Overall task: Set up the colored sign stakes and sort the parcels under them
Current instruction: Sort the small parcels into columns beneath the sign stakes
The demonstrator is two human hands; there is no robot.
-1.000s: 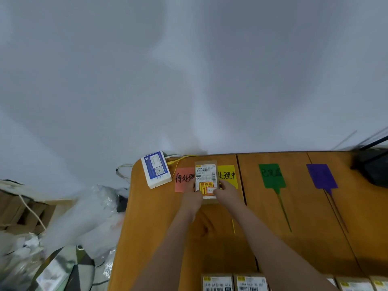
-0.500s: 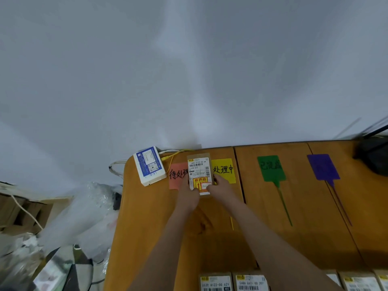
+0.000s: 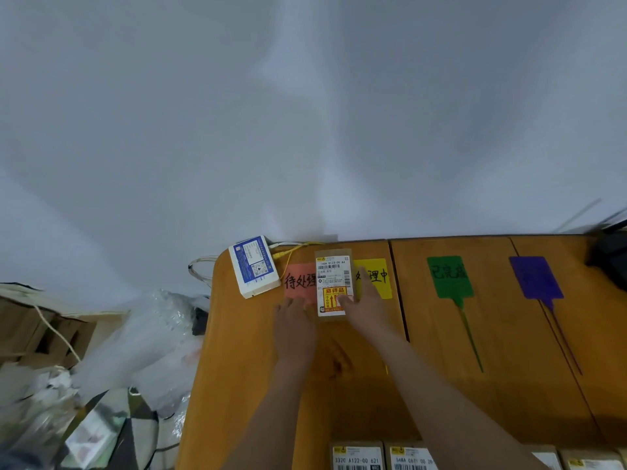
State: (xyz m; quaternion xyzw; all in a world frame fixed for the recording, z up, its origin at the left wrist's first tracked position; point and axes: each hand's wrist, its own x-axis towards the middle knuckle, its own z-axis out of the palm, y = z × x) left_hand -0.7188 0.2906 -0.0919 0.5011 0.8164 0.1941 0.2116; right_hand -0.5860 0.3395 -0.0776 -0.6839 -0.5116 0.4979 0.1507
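Four sign stakes lie flat on the orange table [image 3: 237, 368]: red [image 3: 300, 281], yellow [image 3: 376, 276], green [image 3: 449, 276] and purple [image 3: 536, 276]. A brown parcel [image 3: 334, 276] with a white label and an orange sticker lies between the red and yellow signs, covering an edge of each. My right hand [image 3: 366, 308] holds it, thumb on the sticker and fingers along its right side. My left hand [image 3: 293, 322] lies flat just left of the parcel, over the red sign's lower part, and holds nothing.
A white and blue box [image 3: 254, 266] with a yellow cable [image 3: 291, 252] sits at the table's far left corner. Several labelled parcels [image 3: 356, 457] line the near edge. A dark object [image 3: 610, 259] stands at the far right. Plastic bags [image 3: 142, 334] pile left of the table.
The parcel moved a little farther away, over the gap between the red and yellow signs. My left hand has come off it and slid left; my right hand stays on it.
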